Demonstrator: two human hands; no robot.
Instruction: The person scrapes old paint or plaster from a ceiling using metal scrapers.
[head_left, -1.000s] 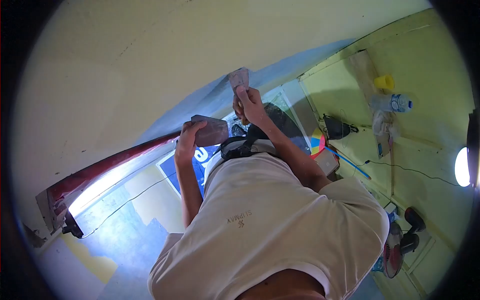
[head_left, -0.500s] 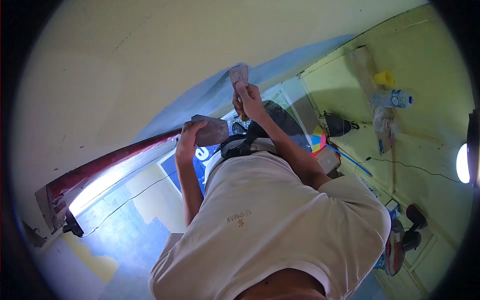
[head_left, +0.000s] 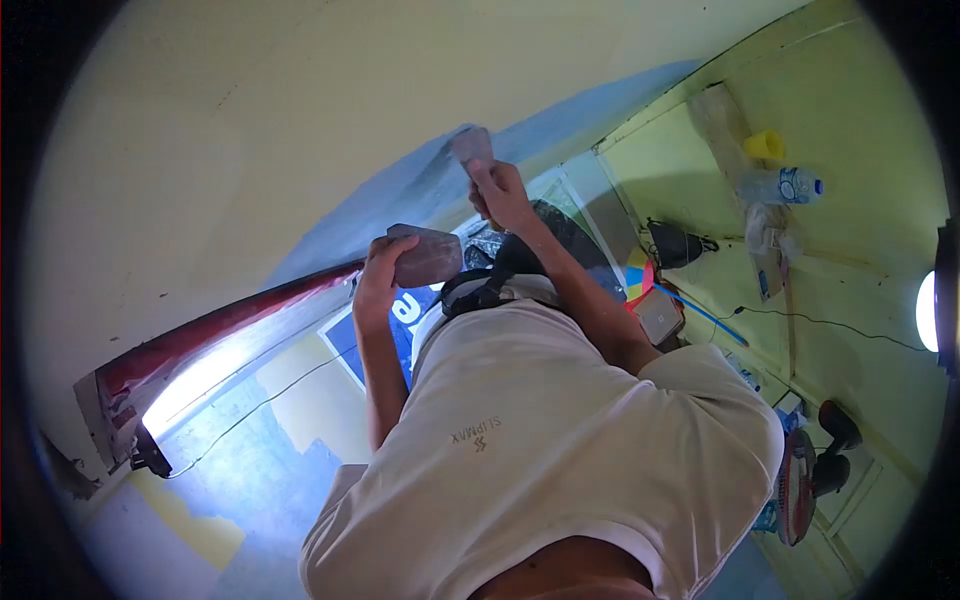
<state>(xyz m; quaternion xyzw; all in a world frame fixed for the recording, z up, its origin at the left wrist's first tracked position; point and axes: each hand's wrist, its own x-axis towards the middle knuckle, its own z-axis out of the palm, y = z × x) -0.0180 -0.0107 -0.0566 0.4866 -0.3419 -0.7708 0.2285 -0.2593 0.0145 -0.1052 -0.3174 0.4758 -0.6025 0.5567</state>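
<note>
A scraper (head_left: 472, 146) is in my right hand (head_left: 500, 195), its fingers closed round the handle, most of which is hidden. The broad, smeared grey blade points up and overlaps the blue-grey patch of the wall (head_left: 360, 208). Lower and to the left, my left hand (head_left: 376, 275) grips a flat, grey, smeared plate (head_left: 428, 256) by its left end, thumb across its face. The plate is tilted and close to my waist, below the scraper.
A red-edged ledge (head_left: 220, 325) with a bright lamp runs along the wall at left. On the right wall are a wooden board (head_left: 718, 120), a yellow cup (head_left: 765, 146) and a plastic bottle (head_left: 785, 186). A fan (head_left: 797, 485) stands lower right.
The scraper blade has shifted slightly left and tilted over the wall patch. The plate in my left hand has moved a little up and right. The whole view has shifted slightly.
</note>
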